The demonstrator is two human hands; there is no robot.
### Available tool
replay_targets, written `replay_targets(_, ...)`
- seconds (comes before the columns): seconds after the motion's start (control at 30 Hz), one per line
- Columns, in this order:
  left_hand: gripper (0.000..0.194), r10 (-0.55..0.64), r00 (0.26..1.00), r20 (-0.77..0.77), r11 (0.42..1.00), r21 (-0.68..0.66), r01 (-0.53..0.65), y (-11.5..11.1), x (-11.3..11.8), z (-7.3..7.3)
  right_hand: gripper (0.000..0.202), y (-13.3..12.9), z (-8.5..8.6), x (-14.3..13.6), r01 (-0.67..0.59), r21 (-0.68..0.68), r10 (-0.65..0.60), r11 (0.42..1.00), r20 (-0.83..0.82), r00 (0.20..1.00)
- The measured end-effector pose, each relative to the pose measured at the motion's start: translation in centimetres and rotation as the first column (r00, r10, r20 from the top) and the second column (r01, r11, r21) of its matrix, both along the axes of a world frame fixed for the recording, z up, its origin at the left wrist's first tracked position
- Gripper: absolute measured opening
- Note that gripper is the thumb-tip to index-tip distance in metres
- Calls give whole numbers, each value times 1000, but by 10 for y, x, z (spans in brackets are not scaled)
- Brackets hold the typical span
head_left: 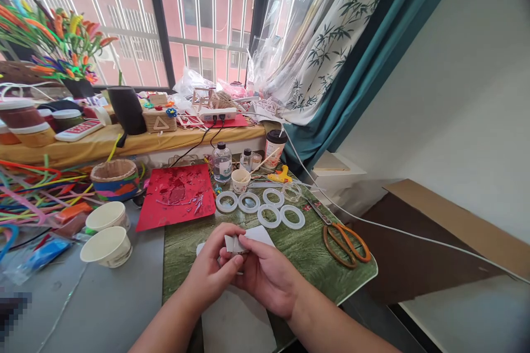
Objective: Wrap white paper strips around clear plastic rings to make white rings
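Observation:
My left hand (212,266) and my right hand (267,274) meet in front of me, fingers closed around a small whitish piece (234,244). It is flat and partly hidden by the fingers, so I cannot tell whether it is card, film or plastic. Beneath the hands lie a white sheet (263,235) and a longer pale grey-white board (238,322). Just beyond are several translucent white rings (269,215), flat on the green table (186,253). To the right rests a pair of orange-handled scissors (345,242).
A red sheet (176,197) with dark scraps lies left of the rings. Paper cups (106,247), a clear bottle (222,162), a small cup with a stick (240,180) and a yellow glue gun (280,174) stand around. A white cable (393,227) crosses the right side.

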State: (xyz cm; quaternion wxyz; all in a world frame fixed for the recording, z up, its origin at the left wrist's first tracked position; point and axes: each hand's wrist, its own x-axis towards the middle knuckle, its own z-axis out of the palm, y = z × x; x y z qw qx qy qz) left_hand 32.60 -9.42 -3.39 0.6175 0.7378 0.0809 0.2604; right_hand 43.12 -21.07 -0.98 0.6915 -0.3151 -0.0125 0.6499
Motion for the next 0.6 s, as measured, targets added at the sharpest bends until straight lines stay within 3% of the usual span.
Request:
replay_targets(0.1, 32, 41, 999, 13, 999, -4, -41, -1, 0, 0, 32, 0, 6, -3, -21, 98, 10, 995, 110, 994)
replay_targets(0.23, 26, 117, 990, -79, 993, -21, -119, -1, 4, 1, 38, 6, 13, -8, 61, 69, -82, 996, 357, 931)
replay_targets(0.53, 29, 138, 988, -67, 984, -108, -145, 4, 6, 5, 40, 5, 15, -8, 84, 12, -63, 996, 777, 627)
replay_targets(0.6, 31, 153, 987, -52, 979, -128, -158, 6, 4, 3, 39, 4, 15, -7, 51, 18, -48, 999, 753, 657)
